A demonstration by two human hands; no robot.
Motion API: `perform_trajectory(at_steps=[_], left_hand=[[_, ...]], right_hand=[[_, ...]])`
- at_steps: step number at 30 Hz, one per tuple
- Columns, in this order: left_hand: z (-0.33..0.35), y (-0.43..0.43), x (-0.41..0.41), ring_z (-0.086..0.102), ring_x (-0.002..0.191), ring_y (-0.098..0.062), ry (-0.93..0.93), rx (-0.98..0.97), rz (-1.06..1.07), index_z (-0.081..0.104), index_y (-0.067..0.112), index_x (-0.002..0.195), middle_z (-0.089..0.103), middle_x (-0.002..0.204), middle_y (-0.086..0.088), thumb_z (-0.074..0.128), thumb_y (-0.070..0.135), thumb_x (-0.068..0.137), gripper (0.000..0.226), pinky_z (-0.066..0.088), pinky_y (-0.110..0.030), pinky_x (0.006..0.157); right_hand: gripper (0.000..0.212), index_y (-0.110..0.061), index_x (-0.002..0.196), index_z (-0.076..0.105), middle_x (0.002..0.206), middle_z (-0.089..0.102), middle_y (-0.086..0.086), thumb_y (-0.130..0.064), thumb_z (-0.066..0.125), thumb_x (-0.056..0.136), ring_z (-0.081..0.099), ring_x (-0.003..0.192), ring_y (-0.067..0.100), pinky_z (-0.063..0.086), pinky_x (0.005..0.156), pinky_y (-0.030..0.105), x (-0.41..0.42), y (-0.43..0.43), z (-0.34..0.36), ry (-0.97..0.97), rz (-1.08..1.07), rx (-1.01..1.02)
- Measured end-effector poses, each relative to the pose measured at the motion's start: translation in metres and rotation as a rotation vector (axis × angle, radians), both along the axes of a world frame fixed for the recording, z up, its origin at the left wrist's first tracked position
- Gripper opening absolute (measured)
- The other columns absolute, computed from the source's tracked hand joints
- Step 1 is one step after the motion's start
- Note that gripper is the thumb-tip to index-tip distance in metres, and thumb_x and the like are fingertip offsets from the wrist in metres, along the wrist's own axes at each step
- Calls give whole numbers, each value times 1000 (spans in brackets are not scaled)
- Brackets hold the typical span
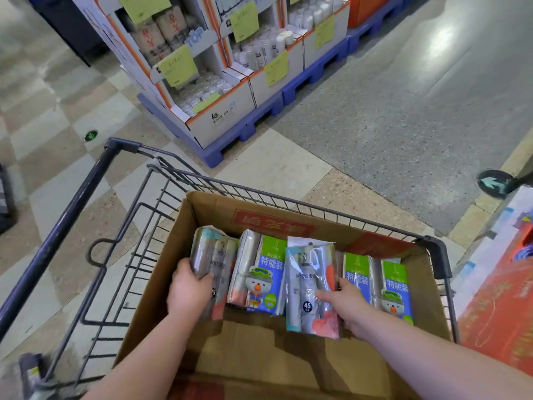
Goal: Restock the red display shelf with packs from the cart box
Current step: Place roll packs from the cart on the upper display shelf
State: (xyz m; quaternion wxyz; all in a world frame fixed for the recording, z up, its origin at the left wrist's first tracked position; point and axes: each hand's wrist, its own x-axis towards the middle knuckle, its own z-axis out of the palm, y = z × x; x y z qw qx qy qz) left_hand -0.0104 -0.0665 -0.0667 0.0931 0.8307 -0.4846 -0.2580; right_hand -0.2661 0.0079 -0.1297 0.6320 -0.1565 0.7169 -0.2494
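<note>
Both hands are down in the cardboard box (202, 356) sitting in the wire shopping cart (95, 215). Left hand (189, 287) is wrapped around a silvery pack (212, 261) at the box's left end, right hand (343, 301) is clamped on another clear-wrapped pack (310, 284) near the middle. Green-and-blue packs (266, 272) stand between and beside them. The red display shelf (499, 301) is just right of the cart.

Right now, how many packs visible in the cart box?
4: one in the left hand at the box's left end, one beside it, one in the right hand, one far right. More may be hidden.
</note>
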Motion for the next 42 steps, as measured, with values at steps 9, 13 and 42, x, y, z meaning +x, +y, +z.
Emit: perform_trajectory(at_steps=[9,13,42], left_hand=[[43,58,2,61,94,-29,408,-108,45,49,15,122,62,110,-11,68,18,85,42,52,-43,84],[55,90,-6,61,96,-31,531,-108,-7,50,19,105,64,106,-14,71,16,82,30,51,-45,91],[124,306,-225,68,88,-32,1160,211,-724,61,8,104,71,97,-15,78,13,67,41,55,-45,80]], right_hand=[[33,-9,116,50,106,62,15,-13,66,88,62,89,30,53,69,35,10,61,49,-21,-148,-155],[28,-12,108,53,106,64,17,-16,69,85,64,92,34,54,74,39,15,96,77,20,-177,-243],[38,9,112,51,94,66,24,11,67,78,64,82,32,55,75,22,-102,444,219,311,-818,-615]])
